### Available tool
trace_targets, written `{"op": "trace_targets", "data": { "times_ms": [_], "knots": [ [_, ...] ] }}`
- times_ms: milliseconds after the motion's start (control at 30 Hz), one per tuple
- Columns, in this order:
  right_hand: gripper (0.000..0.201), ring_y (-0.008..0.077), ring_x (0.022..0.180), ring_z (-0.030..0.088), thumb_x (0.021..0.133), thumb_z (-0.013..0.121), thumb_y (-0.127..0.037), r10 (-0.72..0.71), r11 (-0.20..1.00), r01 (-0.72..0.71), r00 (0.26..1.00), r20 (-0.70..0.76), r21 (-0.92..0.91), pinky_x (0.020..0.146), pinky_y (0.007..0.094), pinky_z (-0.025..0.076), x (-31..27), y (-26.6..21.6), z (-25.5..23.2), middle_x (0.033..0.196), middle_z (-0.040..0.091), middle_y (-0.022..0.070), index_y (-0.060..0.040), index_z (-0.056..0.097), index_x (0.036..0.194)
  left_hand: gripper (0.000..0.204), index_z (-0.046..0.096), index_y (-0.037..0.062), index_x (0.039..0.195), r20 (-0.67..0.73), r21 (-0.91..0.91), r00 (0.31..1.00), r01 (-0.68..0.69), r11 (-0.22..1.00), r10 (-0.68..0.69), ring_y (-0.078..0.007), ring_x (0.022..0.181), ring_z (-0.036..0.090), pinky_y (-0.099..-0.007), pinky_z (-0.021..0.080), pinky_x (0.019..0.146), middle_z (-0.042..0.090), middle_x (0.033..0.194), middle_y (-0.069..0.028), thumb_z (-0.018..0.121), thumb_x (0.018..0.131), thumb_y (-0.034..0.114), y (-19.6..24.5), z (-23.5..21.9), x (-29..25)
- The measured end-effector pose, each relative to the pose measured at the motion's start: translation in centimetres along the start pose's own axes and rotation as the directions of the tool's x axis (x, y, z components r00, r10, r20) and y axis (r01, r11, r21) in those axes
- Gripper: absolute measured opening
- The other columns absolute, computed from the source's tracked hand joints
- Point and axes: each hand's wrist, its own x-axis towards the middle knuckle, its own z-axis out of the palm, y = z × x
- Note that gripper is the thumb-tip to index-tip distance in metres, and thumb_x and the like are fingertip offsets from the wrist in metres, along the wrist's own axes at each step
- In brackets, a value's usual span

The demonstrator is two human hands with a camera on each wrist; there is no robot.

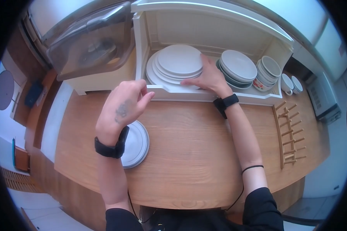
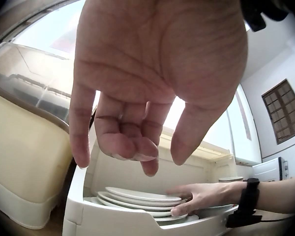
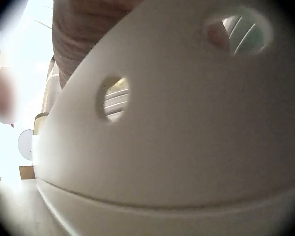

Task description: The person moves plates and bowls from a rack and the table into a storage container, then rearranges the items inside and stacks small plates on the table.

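Observation:
In the head view the right hand (image 1: 209, 78) grips the right edge of a stack of white plates (image 1: 179, 59) inside a white rack (image 1: 169, 94), thumb at the front and fingers behind. The left wrist view shows the same hand (image 2: 204, 196) against the plates (image 2: 142, 195). My left hand (image 1: 121, 106) hangs in the air in front of the rack, holding nothing, its fingers (image 2: 125, 145) loosely bent. Below it, partly covered by the wrist, a smaller stack of plates (image 1: 137, 144) lies on the table (image 1: 181, 154). The rack's wall (image 3: 187, 132) hides the right fingers in the right wrist view.
Green-edged plates (image 1: 239, 66) and stacked bowls (image 1: 268, 69) stand at the rack's right. Beyond are two cups (image 1: 287, 84). A wooden peg rack (image 1: 291, 134) lies at the table's right; a clear-lidded box (image 1: 92, 50) stands at the left.

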Motion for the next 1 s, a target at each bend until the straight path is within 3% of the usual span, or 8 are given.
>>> {"op": "trace_targets", "data": {
  "times_ms": [367, 433, 567, 667, 767, 867, 933, 1000],
  "knots": [
    [0.144, 0.0462, 0.122, 0.058, 0.048, 0.087, -0.074, 0.067, 0.990, -0.063, 0.997, 0.031, -0.124, 0.096, 0.0446, 0.054, -0.6, -1.4, 0.3, 0.129, 0.053, 0.0402, 0.0099, 0.028, 0.150, 0.026, 0.062, -0.0072, 0.082, 0.004, 0.009, 1.000, -0.020, 1.000, 0.020, -0.0244, 0.059, 0.058, -0.0351, 0.046, 0.060, 0.062, 0.066, -0.0172, 0.069, 0.091, 0.016, -0.2, 0.1, 0.0],
    [0.145, 0.0459, 0.118, 0.061, 0.048, 0.087, -0.074, 0.081, 0.991, -0.075, 0.995, 0.058, -0.110, 0.094, 0.0440, 0.055, -0.5, -1.5, 0.0, 0.127, 0.056, 0.0387, 0.0119, 0.028, 0.149, 0.023, 0.066, -0.0034, 0.082, 0.025, 0.025, 0.999, 0.027, 0.999, -0.027, -0.0376, 0.073, 0.066, -0.0420, 0.051, 0.068, 0.066, 0.075, -0.0225, 0.068, 0.089, 0.018, 0.3, -0.1, 0.1],
    [0.143, 0.0462, 0.116, 0.062, 0.048, 0.088, -0.072, 0.087, 0.991, -0.080, 0.994, 0.062, -0.107, 0.093, 0.0429, 0.056, -0.6, -1.5, -0.2, 0.127, 0.056, 0.0386, 0.0107, 0.029, 0.148, 0.023, 0.066, -0.0034, 0.082, 0.023, 0.025, 0.999, 0.030, 0.999, -0.030, -0.0380, 0.073, 0.065, -0.0422, 0.051, 0.068, 0.066, 0.075, -0.0226, 0.068, 0.089, 0.018, 0.2, -0.1, 0.0],
    [0.139, 0.0461, 0.115, 0.063, 0.048, 0.088, -0.070, 0.035, 0.996, -0.034, 0.999, 0.012, -0.079, 0.093, 0.0429, 0.056, -0.5, -0.6, -0.1, 0.126, 0.057, 0.0387, 0.0097, 0.032, 0.147, 0.026, 0.062, -0.0067, 0.082, 0.017, 0.002, 1.000, 0.001, 1.000, -0.001, -0.0270, 0.060, 0.058, -0.0361, 0.046, 0.060, 0.062, 0.067, -0.0186, 0.068, 0.091, 0.016, -0.1, 0.2, 0.1],
    [0.126, 0.0429, 0.116, 0.064, 0.055, 0.089, -0.060, 0.031, 0.995, -0.028, 0.999, 0.032, -0.097, 0.093, 0.0421, 0.056, -0.3, 0.8, -0.6, 0.128, 0.057, 0.0366, 0.0098, 0.036, 0.145, 0.026, 0.062, -0.0069, 0.082, 0.018, 0.013, 1.000, -0.010, 1.000, 0.010, -0.0278, 0.060, 0.058, -0.0363, 0.047, 0.060, 0.062, 0.067, -0.0186, 0.069, 0.091, 0.016, -0.3, 0.4, 0.1],
    [0.101, 0.0372, 0.119, 0.062, 0.071, 0.085, -0.045, -0.116, 0.985, 0.101, 0.988, 0.104, 0.141, 0.099, 0.0411, 0.052, -0.3, 1.9, -2.4, 0.132, 0.058, 0.0303, 0.0012, 0.038, 0.148, 0.026, 0.061, -0.0069, 0.082, -0.004, 0.017, 0.999, -0.046, 0.999, 0.046, -0.0284, 0.060, 0.058, -0.0367, 0.047, 0.060, 0.061, 0.067, -0.0184, 0.069, 0.090, 0.016, -0.4, 0.8, 0.2],
    [0.080, 0.0277, 0.103, 0.068, 0.086, 0.075, -0.030, 0.167, 0.938, -0.213, 0.969, 0.182, 0.274, 0.089, 0.0365, 0.055, -0.5, 1.9, -3.5, 0.131, 0.060, 0.0280, 0.0045, 0.039, 0.148, 0.026, 0.061, -0.0069, 0.082, 0.012, 0.026, 1.000, -0.025, 0.999, 0.025, -0.0273, 0.059, 0.057, -0.0365, 0.046, 0.059, 0.061, 0.066, -0.0181, 0.069, 0.090, 0.016, -0.3, 0.7, 0.3],
    [0.073, 0.0234, 0.095, 0.067, 0.089, 0.069, -0.026, 0.216, 0.893, -0.282, 0.952, 0.215, 0.350, 0.084, 0.0341, 0.055, -0.3, 2.3, -3.1, 0.126, 0.062, 0.0256, 0.0069, 0.039, 0.147, 0.026, 0.061, -0.0069, 0.082, 0.023, 0.033, 0.999, -0.024, 0.999, 0.024, -0.0267, 0.059, 0.057, -0.0363, 0.046, 0.059, 0.061, 0.066, -0.0178, 0.069, 0.090, 0.016, -0.1, 0.7, 0.3]
  ]
}}
